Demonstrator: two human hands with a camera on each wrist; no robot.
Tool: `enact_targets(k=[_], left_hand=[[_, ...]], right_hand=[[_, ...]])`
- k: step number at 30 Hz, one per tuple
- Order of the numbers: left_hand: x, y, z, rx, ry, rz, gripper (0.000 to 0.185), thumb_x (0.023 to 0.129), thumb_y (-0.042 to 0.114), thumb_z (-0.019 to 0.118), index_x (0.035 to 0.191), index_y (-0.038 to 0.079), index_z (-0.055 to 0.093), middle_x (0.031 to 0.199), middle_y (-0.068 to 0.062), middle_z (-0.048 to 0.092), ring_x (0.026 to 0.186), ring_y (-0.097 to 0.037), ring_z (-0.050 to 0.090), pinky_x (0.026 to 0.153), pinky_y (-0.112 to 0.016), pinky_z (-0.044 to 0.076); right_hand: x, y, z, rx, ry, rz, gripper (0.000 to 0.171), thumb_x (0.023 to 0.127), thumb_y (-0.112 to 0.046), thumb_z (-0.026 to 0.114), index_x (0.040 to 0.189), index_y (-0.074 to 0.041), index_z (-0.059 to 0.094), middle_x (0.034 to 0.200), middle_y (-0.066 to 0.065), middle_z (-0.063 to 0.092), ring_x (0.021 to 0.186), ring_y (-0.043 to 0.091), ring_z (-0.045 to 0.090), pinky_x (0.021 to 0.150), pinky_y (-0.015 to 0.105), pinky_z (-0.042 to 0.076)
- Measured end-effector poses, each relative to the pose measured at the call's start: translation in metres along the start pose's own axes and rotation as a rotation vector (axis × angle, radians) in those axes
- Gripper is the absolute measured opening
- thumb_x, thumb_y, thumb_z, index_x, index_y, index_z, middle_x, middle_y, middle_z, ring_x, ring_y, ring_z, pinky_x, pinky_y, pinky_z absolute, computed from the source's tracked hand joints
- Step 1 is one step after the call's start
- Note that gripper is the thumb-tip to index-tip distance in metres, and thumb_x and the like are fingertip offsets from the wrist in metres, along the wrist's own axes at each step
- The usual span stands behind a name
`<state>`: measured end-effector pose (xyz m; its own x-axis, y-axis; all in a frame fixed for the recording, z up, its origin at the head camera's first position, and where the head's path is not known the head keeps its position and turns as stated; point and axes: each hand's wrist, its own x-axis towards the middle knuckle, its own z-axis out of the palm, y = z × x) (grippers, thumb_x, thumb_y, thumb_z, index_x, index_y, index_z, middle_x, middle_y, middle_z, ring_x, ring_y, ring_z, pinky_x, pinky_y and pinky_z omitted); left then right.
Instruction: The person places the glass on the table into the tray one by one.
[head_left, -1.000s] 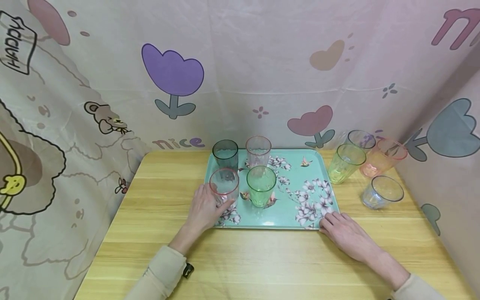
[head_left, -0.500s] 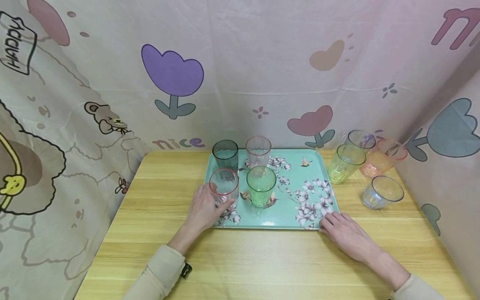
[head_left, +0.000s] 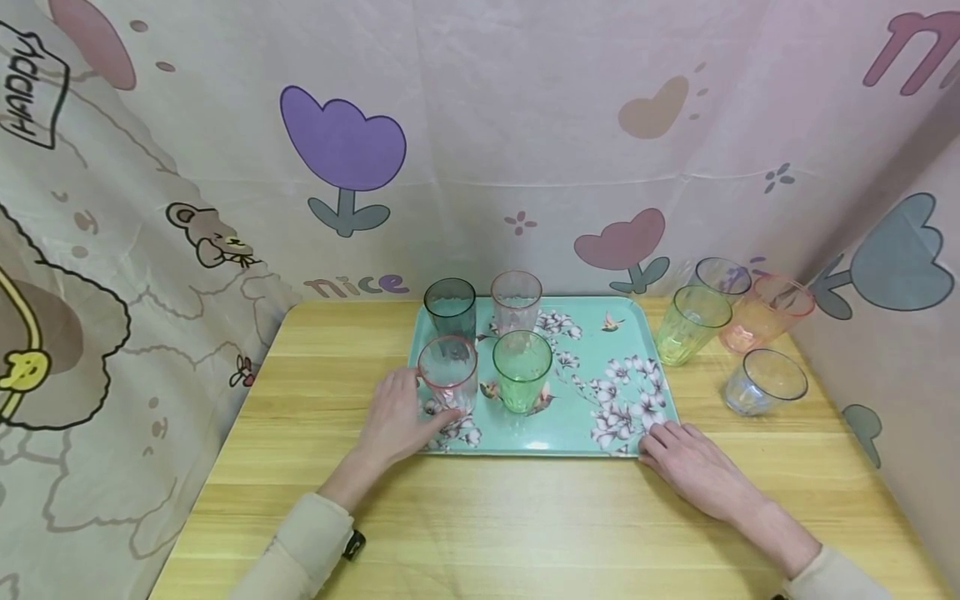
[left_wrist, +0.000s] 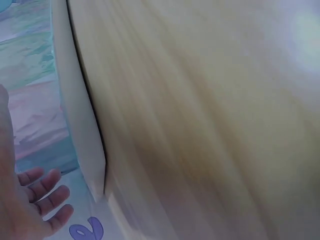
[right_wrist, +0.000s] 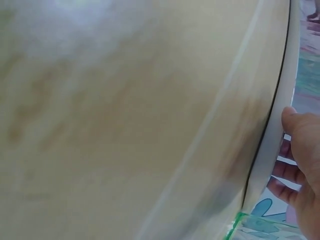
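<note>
My left hand [head_left: 392,418] is beside a clear glass with a red rim [head_left: 447,375], at the left front of a teal floral tray [head_left: 570,433]. In the left wrist view the fingers [left_wrist: 47,192] are spread loosely, with nothing between them. My right hand [head_left: 688,467] holds the tray's front right corner, its fingers bent at the edge; the right wrist view has the thumb [right_wrist: 289,119] at the rim. On the tray also stand a green glass [head_left: 521,379], a dark grey glass [head_left: 453,312] and a pinkish glass [head_left: 516,304].
Right of the tray on the wooden table [head_left: 525,525] stand a yellow-green glass [head_left: 690,329], an orange-pink glass [head_left: 761,317], a blue-rimmed glass [head_left: 722,277] and a short clear tumbler [head_left: 761,387] with a dark rim. A printed curtain [head_left: 480,167] hangs behind.
My left hand has eased off the red-rimmed glass and drawn a little left and back toward me. The right hand, tray and glasses have stayed in place.
</note>
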<state>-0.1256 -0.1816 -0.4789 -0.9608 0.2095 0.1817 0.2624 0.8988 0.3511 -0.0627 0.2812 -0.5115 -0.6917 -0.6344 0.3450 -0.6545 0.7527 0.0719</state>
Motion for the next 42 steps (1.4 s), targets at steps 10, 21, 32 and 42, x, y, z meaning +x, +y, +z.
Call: enact_targets(k=[10,21,32,42], left_hand=[[-0.016,-0.02,-0.01,0.144,0.0,0.021,0.091,0.088,0.073,0.068,0.135,-0.004,0.056,0.125,-0.021,0.066,0.122,-0.039,0.06,0.103,-0.053,0.047],[-0.03,-0.037,-0.015,0.292,-0.02,0.048,0.07,0.101,0.061,0.057,0.124,-0.004,0.063,0.124,-0.027,0.069,0.119,-0.042,0.064,0.097,-0.056,0.053],[-0.036,-0.045,-0.007,0.394,-0.059,0.124,0.057,0.104,0.054,0.056,0.114,-0.002,0.064,0.108,-0.021,0.069,0.102,-0.036,0.066,0.087,-0.051,0.054],[-0.034,-0.049,-0.004,0.386,-0.156,0.107,0.043,0.109,0.044,0.052,0.115,0.003,0.064,0.114,-0.019,0.071,0.11,-0.037,0.066,0.09,-0.053,0.053]], right_hand=[[0.004,0.002,-0.004,0.005,0.007,-0.015,0.016,0.086,-0.028,0.077,0.089,-0.022,0.062,0.085,-0.008,0.058,0.084,0.013,0.06,0.076,0.037,0.053],[-0.002,0.006,-0.011,0.044,0.029,0.043,0.021,0.084,-0.028,0.08,0.098,-0.016,0.07,0.092,-0.004,0.064,0.086,0.015,0.062,0.078,0.04,0.055],[-0.017,0.017,-0.027,0.098,0.031,0.244,0.036,0.083,-0.032,0.086,0.108,-0.01,0.072,0.105,0.007,0.072,0.096,0.03,0.07,0.085,0.053,0.058],[-0.037,0.028,-0.036,0.108,0.095,0.392,0.057,0.074,-0.041,0.091,0.113,-0.006,0.07,0.11,0.013,0.072,0.102,0.037,0.068,0.089,0.058,0.052]])
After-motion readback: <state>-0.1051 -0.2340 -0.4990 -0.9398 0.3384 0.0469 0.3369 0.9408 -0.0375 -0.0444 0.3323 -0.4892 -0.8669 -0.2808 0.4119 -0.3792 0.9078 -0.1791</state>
